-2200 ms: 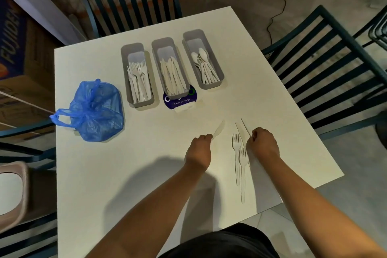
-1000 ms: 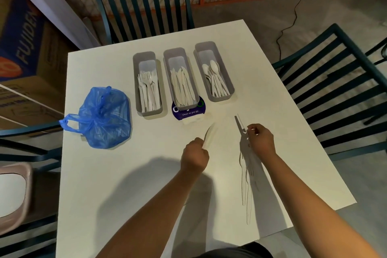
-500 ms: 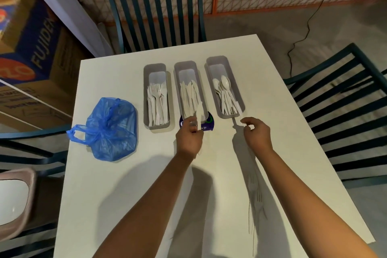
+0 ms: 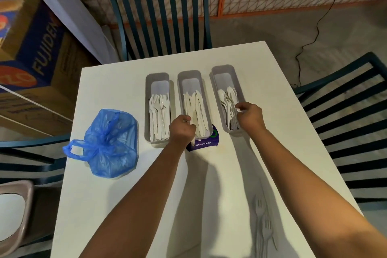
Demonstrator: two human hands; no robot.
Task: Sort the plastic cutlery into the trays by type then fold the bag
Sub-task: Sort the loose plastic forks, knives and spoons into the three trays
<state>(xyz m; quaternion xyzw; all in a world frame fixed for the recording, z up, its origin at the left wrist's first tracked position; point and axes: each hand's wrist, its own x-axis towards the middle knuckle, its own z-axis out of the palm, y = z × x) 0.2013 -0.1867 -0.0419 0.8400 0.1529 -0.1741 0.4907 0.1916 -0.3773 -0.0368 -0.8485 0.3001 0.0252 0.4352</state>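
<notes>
Three grey trays stand side by side at the far middle of the white table [image 4: 104, 205]. The left tray [image 4: 157, 75] holds forks [image 4: 159, 111], the middle tray [image 4: 188, 72] holds knives [image 4: 196, 109], and the right tray [image 4: 222, 67] holds spoons [image 4: 229, 95]. My left hand [image 4: 181, 131] is at the near end of the middle tray, fingers curled round a white knife. Over the near half of the right tray, my right hand [image 4: 250, 117] pinches a thin spoon handle. Two loose forks [image 4: 262, 224] lie near the table's front right edge. A knotted blue plastic bag [image 4: 111, 145] sits at the left.
A purple "Clean as you go" sticker [image 4: 206, 142] lies under the middle tray's near end. Dark slatted chairs stand behind [image 4: 161, 21], to the right [image 4: 343, 123] and to the left. A cardboard box [image 4: 35, 52] is at the far left, and a cable runs across the floor.
Both hands moved forward from the table's near middle to the trays. The left carried a knife to the middle tray and the right carried a thin piece to the spoon tray. The camera tilted forward.
</notes>
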